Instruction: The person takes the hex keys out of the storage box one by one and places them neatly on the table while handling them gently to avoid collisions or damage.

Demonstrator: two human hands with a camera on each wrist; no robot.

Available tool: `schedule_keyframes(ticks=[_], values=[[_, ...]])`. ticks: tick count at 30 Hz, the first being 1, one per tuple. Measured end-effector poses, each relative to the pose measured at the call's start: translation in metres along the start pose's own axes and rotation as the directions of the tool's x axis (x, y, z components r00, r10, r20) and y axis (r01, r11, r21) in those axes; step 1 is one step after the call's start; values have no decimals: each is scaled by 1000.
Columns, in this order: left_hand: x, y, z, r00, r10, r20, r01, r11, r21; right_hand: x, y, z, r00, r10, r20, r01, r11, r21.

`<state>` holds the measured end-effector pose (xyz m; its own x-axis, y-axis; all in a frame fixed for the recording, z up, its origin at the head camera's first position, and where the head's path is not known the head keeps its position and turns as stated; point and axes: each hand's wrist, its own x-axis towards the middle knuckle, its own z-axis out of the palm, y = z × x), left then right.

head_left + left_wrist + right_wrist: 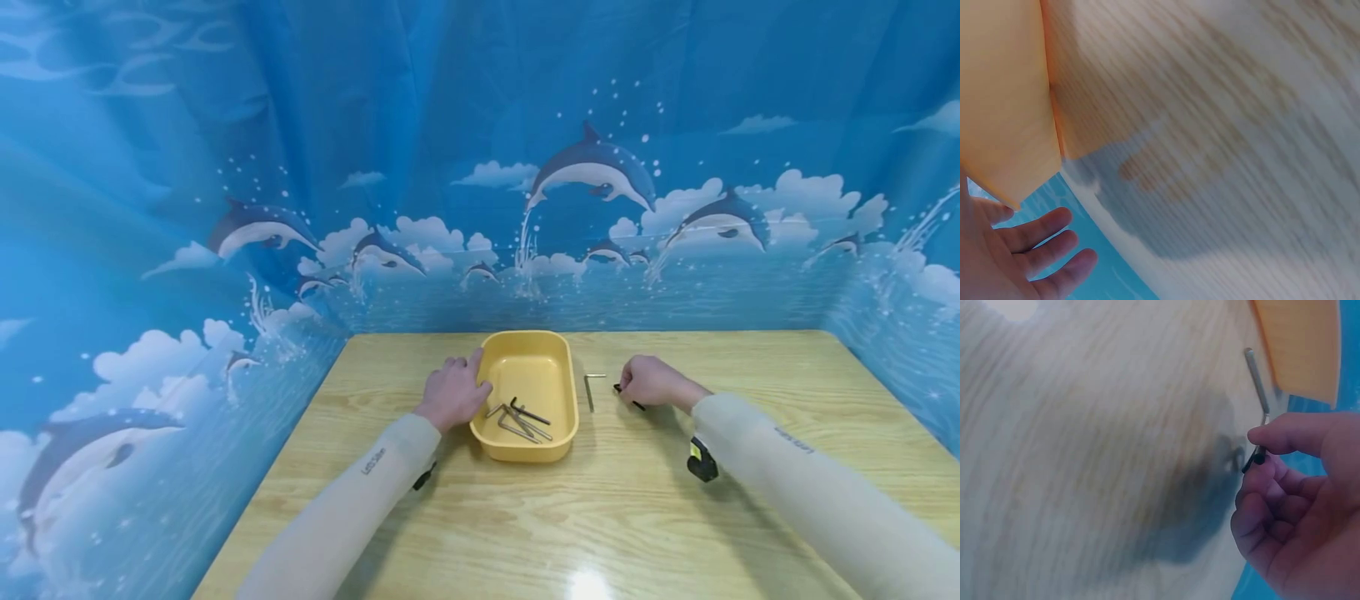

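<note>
My left hand (453, 392) rests at the left rim of a yellow plastic bin (534, 373), its thumb over the rim. In the left wrist view its other fingers (1044, 226) extend loosely beside the bin's outer wall. Several hex keys (525, 425), mostly silver with a black one among them, lie in the near half of the bin. To the right, my right hand (651, 382) pinches a black hex key (1259, 458) between thumb and fingers, close over the table. A silver hex key (589, 395) lies on the table between the bin and my right hand.
The light wood-grain table (480, 525) carries the bin near its far edge. A blue curtain (465, 208) printed with dolphins hangs behind the table and along both sides.
</note>
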<state>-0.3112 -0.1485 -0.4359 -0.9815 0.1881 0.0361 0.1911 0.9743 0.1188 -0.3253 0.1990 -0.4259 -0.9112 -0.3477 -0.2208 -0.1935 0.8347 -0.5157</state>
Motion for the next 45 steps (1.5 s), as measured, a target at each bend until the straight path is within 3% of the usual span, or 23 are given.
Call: schedule_keyframes(ticks=[17, 26, 45], values=[[2, -1, 1, 1000, 4, -4, -4, 1000, -3, -4, 8, 10, 999, 2, -44, -1, 1000, 21], [2, -1, 2, 1000, -2, 3, 2, 1000, -16, -9, 10, 6, 996, 89, -26, -90, 996, -23], [1, 1, 1, 1000, -10, 11, 10, 1000, -18, 3, 11, 14, 996, 70, -59, -73, 996, -51]])
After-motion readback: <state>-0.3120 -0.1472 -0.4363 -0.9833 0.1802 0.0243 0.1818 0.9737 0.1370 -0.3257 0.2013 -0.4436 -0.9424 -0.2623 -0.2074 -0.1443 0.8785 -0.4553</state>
